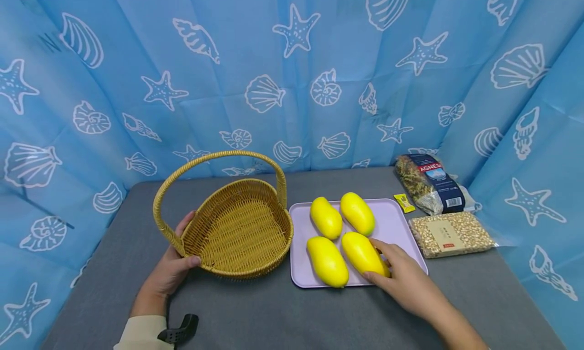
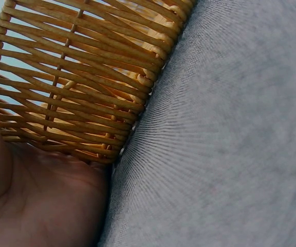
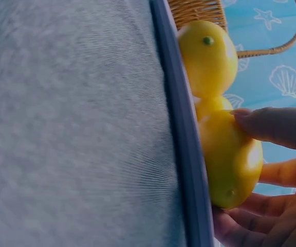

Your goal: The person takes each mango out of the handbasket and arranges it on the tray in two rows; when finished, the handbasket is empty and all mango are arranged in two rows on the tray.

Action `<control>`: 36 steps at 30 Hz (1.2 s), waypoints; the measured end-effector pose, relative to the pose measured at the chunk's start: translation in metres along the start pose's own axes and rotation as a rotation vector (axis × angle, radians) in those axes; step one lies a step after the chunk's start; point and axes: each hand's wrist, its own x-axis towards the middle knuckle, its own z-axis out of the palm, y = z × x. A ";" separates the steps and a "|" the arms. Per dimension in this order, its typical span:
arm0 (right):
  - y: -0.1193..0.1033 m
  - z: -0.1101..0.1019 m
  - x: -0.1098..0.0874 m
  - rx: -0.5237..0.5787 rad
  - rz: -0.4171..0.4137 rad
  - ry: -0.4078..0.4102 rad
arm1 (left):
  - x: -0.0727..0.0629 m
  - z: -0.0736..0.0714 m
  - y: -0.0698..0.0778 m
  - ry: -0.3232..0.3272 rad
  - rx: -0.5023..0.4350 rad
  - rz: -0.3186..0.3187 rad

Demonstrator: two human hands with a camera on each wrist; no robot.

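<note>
My left hand point(image 1: 170, 269) holds the left side of a woven wicker basket point(image 1: 242, 233) with an arched handle, its thumb over the rim and fingers outside by the handle's foot. In the left wrist view, the palm lies against the basket's slatted wall point(image 2: 81, 77). My right hand point(image 1: 408, 279) grips the front right yellow mango point(image 1: 362, 253) on a lilac tray point(image 1: 403, 228), thumb on the near side, fingers across the far side. Three more mangoes share the tray: front left point(image 1: 327, 261), back left point(image 1: 326, 218) and back right point(image 1: 358, 213).
Right of the tray lie a small yellow packet point(image 1: 404, 203), a bag of pasta point(image 1: 431, 182) and a clear pack of pale beans or grains point(image 1: 451, 233). A blue curtain point(image 1: 292, 86) hangs behind and beside the grey table point(image 1: 255, 309).
</note>
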 end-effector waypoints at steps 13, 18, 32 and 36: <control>0.003 0.004 0.001 0.002 -0.004 0.036 | 0.000 -0.001 -0.001 0.021 0.005 -0.023; 0.003 0.004 0.000 0.002 0.000 0.039 | 0.000 0.000 -0.001 0.025 0.008 -0.025; 0.005 -0.008 -0.002 -0.011 0.029 0.036 | 0.000 0.001 -0.002 0.027 0.008 -0.008; 0.004 -0.013 0.000 -0.012 0.018 0.061 | 0.001 0.001 -0.001 0.027 0.043 0.014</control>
